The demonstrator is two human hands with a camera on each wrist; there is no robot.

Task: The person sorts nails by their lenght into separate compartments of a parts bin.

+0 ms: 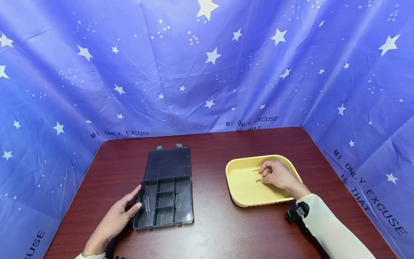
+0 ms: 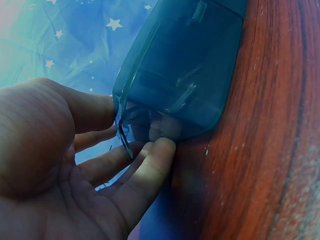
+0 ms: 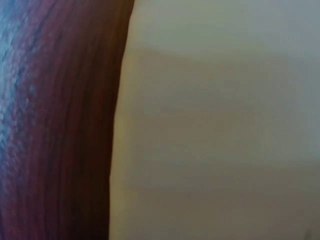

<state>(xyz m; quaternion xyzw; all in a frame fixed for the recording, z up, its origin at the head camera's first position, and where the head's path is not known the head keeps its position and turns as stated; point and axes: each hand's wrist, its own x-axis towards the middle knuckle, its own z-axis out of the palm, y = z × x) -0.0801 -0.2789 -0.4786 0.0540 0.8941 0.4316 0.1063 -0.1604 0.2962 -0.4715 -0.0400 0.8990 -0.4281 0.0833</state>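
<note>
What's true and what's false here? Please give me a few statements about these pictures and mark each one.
1. The compartment box lies with its lid open. True.
2. The right hand reaches into the yellow tray. True.
3. Both hands are in the tray. False: the left hand touches the box.
4. Thin metal pins lie in the box's left compartment. True.
5. The backdrop is plain. False: the blue curtain has white stars.

The yellow tray [image 3: 215,115] looms large and blurred — a pale wall with faint bands across it and a brighter, gently bowed edge. Beside that edge the wooden tabletop [image 3: 55,125] is dark brown — farther off, streaky red with a bluish sheen.
</note>
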